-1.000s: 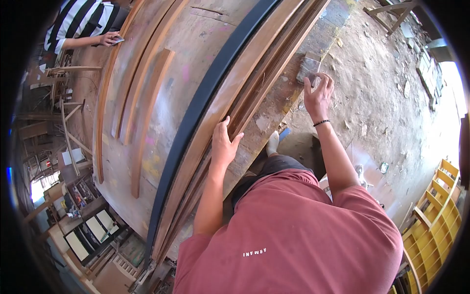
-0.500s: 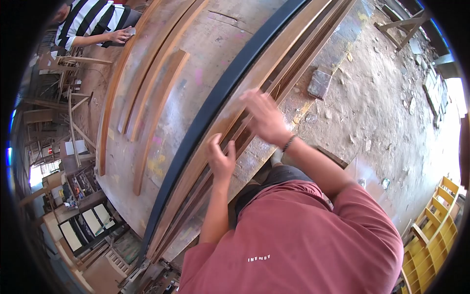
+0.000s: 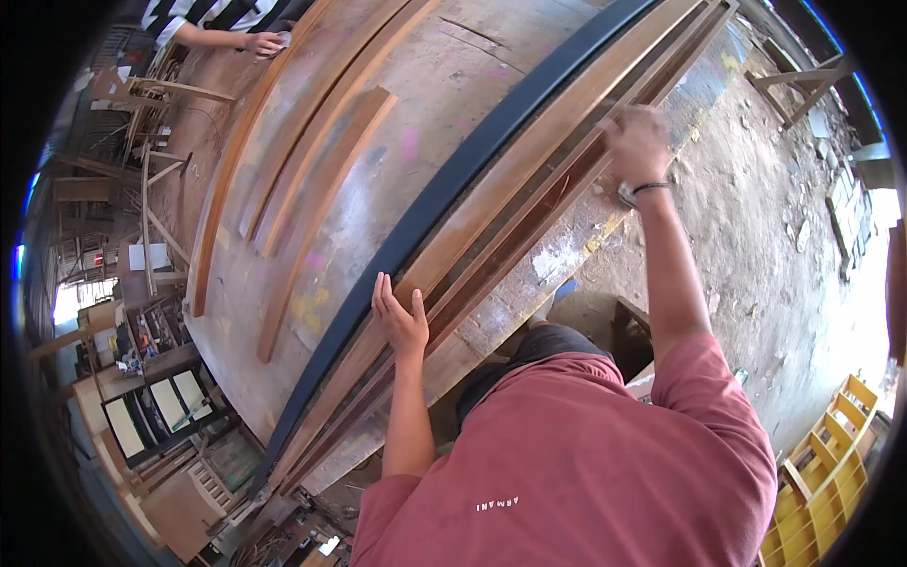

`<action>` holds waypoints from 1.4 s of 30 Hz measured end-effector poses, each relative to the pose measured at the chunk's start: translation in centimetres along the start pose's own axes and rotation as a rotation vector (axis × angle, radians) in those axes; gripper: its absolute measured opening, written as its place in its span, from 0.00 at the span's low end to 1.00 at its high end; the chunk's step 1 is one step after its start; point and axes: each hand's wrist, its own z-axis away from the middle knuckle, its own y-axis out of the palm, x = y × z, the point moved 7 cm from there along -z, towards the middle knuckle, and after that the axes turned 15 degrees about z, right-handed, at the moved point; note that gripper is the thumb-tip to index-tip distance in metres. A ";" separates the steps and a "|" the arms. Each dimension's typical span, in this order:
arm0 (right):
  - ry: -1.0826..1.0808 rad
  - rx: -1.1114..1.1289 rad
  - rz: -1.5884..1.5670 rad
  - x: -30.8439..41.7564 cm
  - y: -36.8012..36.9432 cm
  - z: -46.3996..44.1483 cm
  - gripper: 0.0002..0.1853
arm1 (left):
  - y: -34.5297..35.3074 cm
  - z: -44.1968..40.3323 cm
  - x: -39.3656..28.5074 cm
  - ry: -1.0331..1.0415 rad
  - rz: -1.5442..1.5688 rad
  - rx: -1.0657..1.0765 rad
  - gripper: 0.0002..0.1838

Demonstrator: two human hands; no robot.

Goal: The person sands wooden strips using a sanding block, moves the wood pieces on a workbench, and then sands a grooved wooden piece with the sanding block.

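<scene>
My left hand (image 3: 402,318) lies on a long curved wooden strip (image 3: 480,220), fingers stretched out and thumb apart. Its fingertips reach the edge of the dark blue curved strip (image 3: 444,194) beside it. Farther up the bench, my right hand (image 3: 639,146) is over the bench's near edge, beside the brown wooden rails (image 3: 557,203). Motion smears its fingers, so I cannot see whether anything is in them. A small pale object (image 3: 626,195) lies by that wrist.
Several loose wooden strips (image 3: 326,222) lie across the paint-stained bench (image 3: 354,227). At the upper left, another person's hand (image 3: 267,44) holds a small object against a strip. A wooden trestle (image 3: 798,80) and a yellow slatted frame (image 3: 831,472) stand to the right.
My hands have moved apart: the left has settled on the wooden strip, the right has reached up and to the right. The grey block on the bench edge is no longer visible. The view has shifted slightly.
</scene>
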 end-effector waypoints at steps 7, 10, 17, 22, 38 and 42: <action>-0.609 -0.419 0.402 17.3 4.2 9.0 0.45 | 0.2 0.1 0.2 -0.006 -0.093 -0.008 0.35; -0.930 -0.241 -0.085 19.6 8.5 11.9 0.44 | 0.0 -0.1 -0.1 0.005 -0.047 -0.026 0.35; -0.171 -0.364 0.116 10.8 4.4 2.5 0.47 | 0.1 0.1 0.4 -0.032 -0.052 -0.040 0.35; -1.048 -0.124 -0.234 23.2 9.2 16.9 0.45 | -0.2 0.1 0.3 -0.037 -0.022 -0.042 0.35; -0.720 -0.633 -0.380 22.5 3.3 15.2 0.28 | -0.5 0.3 0.5 -0.060 -0.055 -0.052 0.30; -1.003 -0.326 -0.161 25.4 7.2 19.0 0.35 | -0.6 0.1 0.5 -0.044 -0.010 -0.050 0.28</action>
